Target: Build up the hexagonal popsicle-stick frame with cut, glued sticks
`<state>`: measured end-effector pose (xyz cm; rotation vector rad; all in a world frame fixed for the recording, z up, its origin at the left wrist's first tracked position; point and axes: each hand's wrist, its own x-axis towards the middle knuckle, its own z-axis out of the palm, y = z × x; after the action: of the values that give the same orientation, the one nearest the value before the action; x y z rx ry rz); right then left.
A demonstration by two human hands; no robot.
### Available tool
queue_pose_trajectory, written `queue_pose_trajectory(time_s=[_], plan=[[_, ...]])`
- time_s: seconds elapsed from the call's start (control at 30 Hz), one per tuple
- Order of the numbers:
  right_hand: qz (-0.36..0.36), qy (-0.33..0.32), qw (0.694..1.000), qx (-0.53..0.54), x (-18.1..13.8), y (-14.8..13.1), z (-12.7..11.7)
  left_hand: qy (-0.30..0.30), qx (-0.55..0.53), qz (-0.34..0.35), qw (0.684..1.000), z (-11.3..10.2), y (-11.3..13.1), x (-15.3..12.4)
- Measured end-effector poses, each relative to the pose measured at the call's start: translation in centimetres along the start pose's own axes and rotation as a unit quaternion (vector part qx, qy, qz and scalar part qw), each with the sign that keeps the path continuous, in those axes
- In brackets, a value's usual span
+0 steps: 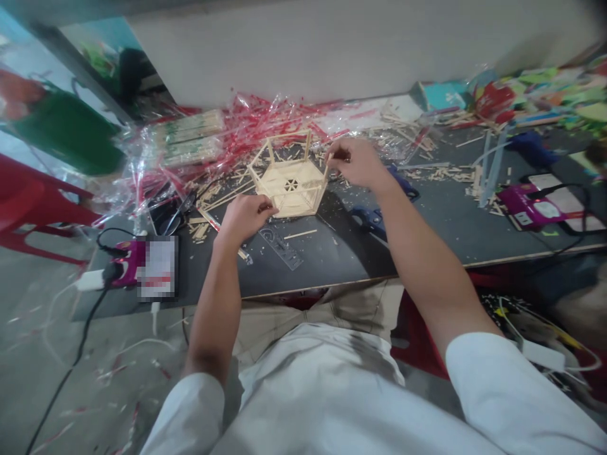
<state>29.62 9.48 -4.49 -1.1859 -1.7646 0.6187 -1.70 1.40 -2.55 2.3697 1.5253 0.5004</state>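
A small hexagonal frame of wooden sticks stands on the dark worktable, with a flat stick base and upright posts joined by a top rail. My left hand is closed in a pinch on the frame's near left edge. My right hand is closed too, pinching the top of the right-hand post. Both forearms reach in from below, in white sleeves.
Loose sticks and red-and-clear plastic wrappers litter the table's back. A blue glue gun lies right of the frame, a clear ruler in front. Purple devices with cables sit right and left. A red chair stands left.
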Motion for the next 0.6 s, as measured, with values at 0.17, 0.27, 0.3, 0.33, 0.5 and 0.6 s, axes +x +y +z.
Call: queue_pose_trajectory(time_s=[0.17,0.27,0.3,0.33,0.5,0.6], plan=[[0.005,-0.045,0.999,0.022,-2.1,-2.1,-1.1,0.064,0.021,-0.034,0.997,0.3,-1.5,0.4],[0.008,-0.093,0.995,0.028,-3.8,-3.8,-1.5,0.109,-0.016,-0.071,0.991,1.0,-2.5,1.2],[0.008,-0.103,0.994,0.027,-4.2,-4.3,-1.4,0.121,-0.033,-0.084,0.989,1.3,-2.8,1.6],[0.008,-0.107,0.994,0.027,-4.6,-4.6,-1.3,0.129,-0.047,-0.093,0.986,1.7,-3.1,2.0],[0.013,-0.077,0.996,0.040,-5.5,-5.1,0.2,0.143,-0.032,-0.098,0.984,2.4,-3.5,4.2],[0.004,-0.049,0.999,0.023,-5.5,-4.9,1.2,0.086,-0.007,-0.092,0.992,1.0,-2.9,4.8]])
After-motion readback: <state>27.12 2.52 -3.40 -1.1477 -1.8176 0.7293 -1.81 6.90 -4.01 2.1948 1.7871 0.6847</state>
